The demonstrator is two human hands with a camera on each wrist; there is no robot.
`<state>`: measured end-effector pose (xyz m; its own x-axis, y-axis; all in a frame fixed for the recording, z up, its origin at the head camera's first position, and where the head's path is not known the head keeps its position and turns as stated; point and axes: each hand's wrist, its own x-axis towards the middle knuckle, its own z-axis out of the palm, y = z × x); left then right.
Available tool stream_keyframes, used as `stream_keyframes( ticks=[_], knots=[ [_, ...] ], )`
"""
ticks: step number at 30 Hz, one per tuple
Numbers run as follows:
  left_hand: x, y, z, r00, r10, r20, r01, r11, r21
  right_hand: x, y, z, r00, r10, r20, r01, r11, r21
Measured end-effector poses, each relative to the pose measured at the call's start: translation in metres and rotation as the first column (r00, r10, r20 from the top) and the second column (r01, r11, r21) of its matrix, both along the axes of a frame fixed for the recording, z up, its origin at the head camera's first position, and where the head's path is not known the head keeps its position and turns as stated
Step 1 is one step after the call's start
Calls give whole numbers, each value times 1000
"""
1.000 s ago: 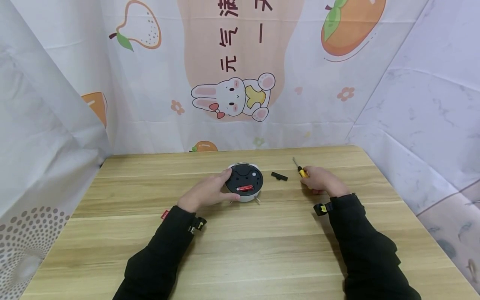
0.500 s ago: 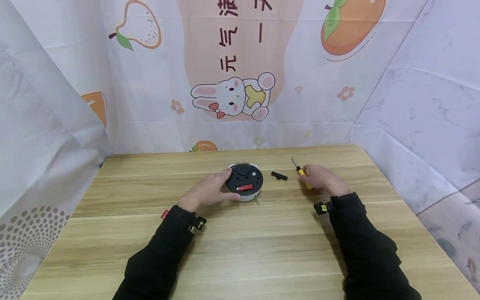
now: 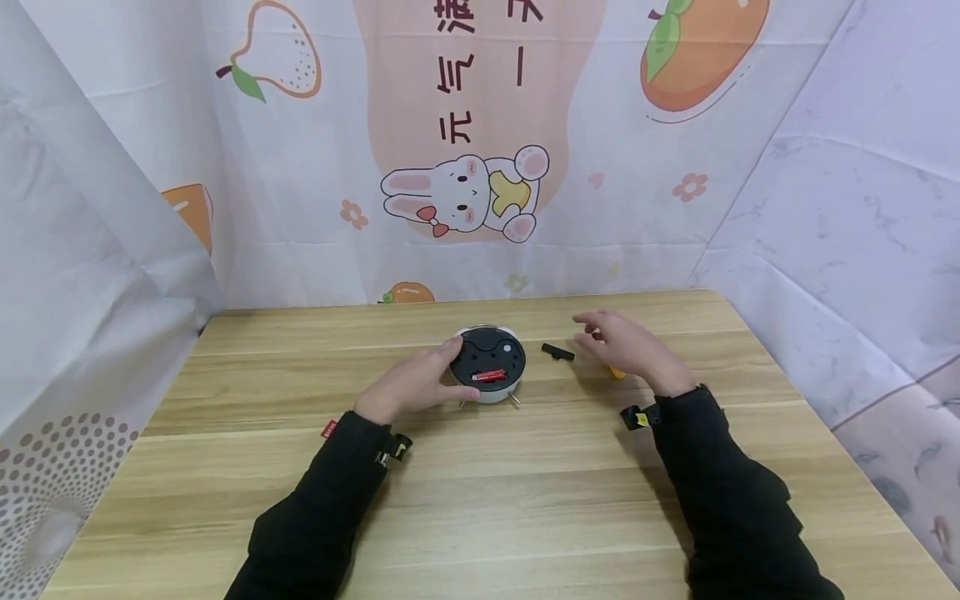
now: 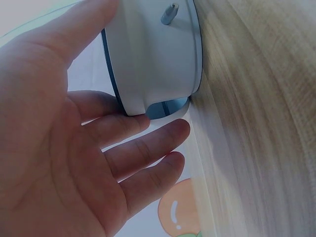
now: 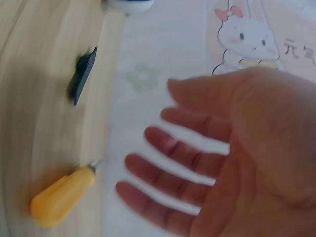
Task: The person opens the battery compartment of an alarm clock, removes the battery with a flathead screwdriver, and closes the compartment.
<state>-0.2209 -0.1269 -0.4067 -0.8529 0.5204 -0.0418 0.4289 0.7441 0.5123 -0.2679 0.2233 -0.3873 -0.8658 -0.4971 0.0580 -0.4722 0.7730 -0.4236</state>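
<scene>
A round alarm clock (image 3: 487, 354) with a white case and metal legs lies face down, its black back upward. A red battery (image 3: 489, 376) sits in the open compartment of that back. My left hand (image 3: 414, 383) grips the clock's left side between thumb and fingers; in the left wrist view the lower fingers stretch out free of the white case (image 4: 153, 54). My right hand (image 3: 628, 346) hovers with loosely bent fingers over a yellow screwdriver (image 5: 61, 197), holding nothing. A small black battery cover (image 3: 557, 352) lies between the clock and the right hand.
The wooden table (image 3: 495, 500) ends at the back against a printed white curtain (image 3: 300, 167). More pale cloth (image 3: 825, 208) hangs along the right side. A wrist strap (image 3: 640, 417) is worn on the right sleeve.
The right hand has let go of the screwdriver, which now lies on the table. It has lifted and shifted left toward the battery cover. The left hand and clock have stayed still.
</scene>
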Motion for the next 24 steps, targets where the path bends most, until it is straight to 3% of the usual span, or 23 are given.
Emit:
stream_keyframes(
  ticks=[6, 15, 19, 24],
  knots=[
    [1, 0, 2, 1000, -1, 2, 1, 1000, -3, 6, -20, 4, 986, 147, -80, -153, 986, -73],
    [1, 0, 2, 1000, 4, 14, -4, 1000, -6, 15, -50, 1, 923, 342, -177, -363, 927, -99],
    [0, 0, 1, 1000, 9, 20, -8, 1000, -19, 19, -61, -1, 898, 392, -200, -415, 905, -92],
    [1, 0, 1, 1000, 11, 20, -11, 1000, -23, 24, -69, -2, 897, 406, -176, -420, 906, -48]
  ],
)
